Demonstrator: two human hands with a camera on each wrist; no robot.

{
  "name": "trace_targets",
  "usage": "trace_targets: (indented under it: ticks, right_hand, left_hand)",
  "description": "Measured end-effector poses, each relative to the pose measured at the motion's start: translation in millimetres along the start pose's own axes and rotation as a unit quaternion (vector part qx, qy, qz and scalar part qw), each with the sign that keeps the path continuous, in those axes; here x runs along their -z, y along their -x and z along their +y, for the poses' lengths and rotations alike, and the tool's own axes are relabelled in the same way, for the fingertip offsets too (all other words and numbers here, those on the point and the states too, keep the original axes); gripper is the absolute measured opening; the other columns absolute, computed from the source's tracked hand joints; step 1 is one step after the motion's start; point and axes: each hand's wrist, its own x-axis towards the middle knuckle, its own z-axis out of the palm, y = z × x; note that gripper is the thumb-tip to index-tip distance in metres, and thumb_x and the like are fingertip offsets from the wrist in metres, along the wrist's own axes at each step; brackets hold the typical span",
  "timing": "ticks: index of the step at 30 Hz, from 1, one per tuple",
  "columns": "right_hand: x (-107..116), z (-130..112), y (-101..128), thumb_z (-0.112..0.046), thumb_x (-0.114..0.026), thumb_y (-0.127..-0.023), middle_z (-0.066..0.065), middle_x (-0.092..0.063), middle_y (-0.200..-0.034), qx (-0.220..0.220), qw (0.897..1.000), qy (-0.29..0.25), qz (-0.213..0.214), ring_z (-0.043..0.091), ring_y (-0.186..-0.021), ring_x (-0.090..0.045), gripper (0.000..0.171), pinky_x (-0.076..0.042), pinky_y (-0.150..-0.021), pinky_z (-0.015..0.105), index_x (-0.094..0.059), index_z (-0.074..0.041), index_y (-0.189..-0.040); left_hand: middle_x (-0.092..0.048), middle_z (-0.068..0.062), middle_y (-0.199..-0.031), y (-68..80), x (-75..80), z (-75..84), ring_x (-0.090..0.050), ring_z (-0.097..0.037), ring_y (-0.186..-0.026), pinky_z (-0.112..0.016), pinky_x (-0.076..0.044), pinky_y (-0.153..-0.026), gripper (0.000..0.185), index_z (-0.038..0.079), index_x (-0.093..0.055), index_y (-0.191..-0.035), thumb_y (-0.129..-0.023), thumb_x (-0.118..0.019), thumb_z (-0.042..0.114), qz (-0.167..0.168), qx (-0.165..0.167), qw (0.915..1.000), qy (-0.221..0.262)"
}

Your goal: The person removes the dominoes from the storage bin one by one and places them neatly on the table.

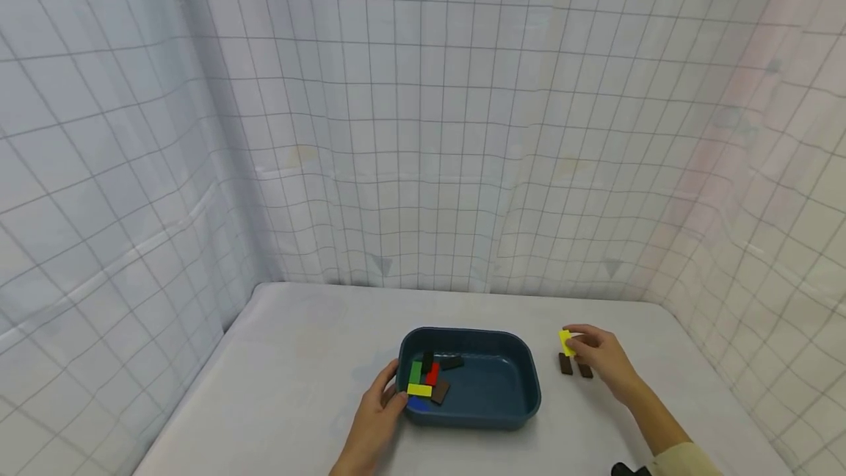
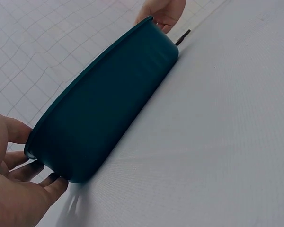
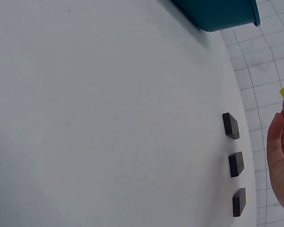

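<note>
A dark teal plastic tub (image 1: pixel 489 391) stands on the white table, with several small rectangular blocks at its left end. Among them are a green block (image 1: pixel 415 372), a red block (image 1: pixel 432 374), a yellow block (image 1: pixel 419 390), a blue block (image 1: pixel 418 404) and some dark ones. My left hand (image 1: pixel 377 417) grips the tub's left end, thumb at the near corner. To the right of the tub, my right hand (image 1: pixel 603 360) pinches another yellow block (image 1: pixel 566 342) between thumb and fingers, raised above the table.
Below the right hand lie dark blocks (image 1: pixel 565 363); the right wrist view shows three in a row, including a middle block (image 3: pixel 236 164). White grid-patterned curtains (image 1: pixel 423 131) surround the table (image 1: pixel 297 358) at the back and sides.
</note>
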Motion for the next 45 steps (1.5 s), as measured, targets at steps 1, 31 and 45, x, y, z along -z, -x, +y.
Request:
trace_targets:
  ticks: [1, 31, 45]
  right_hand:
    - [2.0, 1.3, 1.2, -0.017, -0.069, -0.101, 0.019, -0.065, -0.117, -0.001, 1.000, 0.003, 0.000, 0.025, -0.099, -0.066, 0.045, -0.059, -0.087, 0.034, -0.059, 0.005, -0.139]
    - [68.7, 59.1, 35.6, -0.020, -0.061, -0.104, 0.028, -0.067, -0.116, -0.009, 0.955, 0.286, 0.075, 0.045, -0.107, -0.062, 0.043, -0.050, -0.090, 0.058, -0.061, 0.011, -0.133]
    - [68.7, 59.7, 33.3, -0.032, -0.058, -0.104, 0.018, -0.066, -0.110, -0.064, 0.958, 0.268, 0.073, 0.038, -0.103, -0.060, 0.050, -0.050, -0.084, 0.052, -0.061, 0.009, -0.133]
  left_hand:
    - [-0.022, -0.025, -0.166, 0.2, 0.1, 0.0, -0.028, -0.049, -0.148, -0.059, -0.033, -0.114, 0.063, 0.003, -0.029, -0.162, -0.103, -0.051, 0.003, 0.000, 0.001, 1.0000, 0.000]
    - [-0.023, -0.024, -0.166, -0.5, 2.6, 0.1, -0.028, -0.050, -0.148, -0.059, -0.033, -0.115, 0.062, 0.007, -0.032, -0.162, -0.104, -0.052, 0.005, 0.001, 0.011, 0.9998, 0.018]
    - [-0.022, -0.026, -0.166, 1.6, 2.6, 0.8, -0.030, -0.047, -0.148, -0.059, -0.031, -0.115, 0.062, 0.001, -0.028, -0.162, -0.104, -0.049, 0.001, -0.010, 0.001, 0.9996, 0.028]
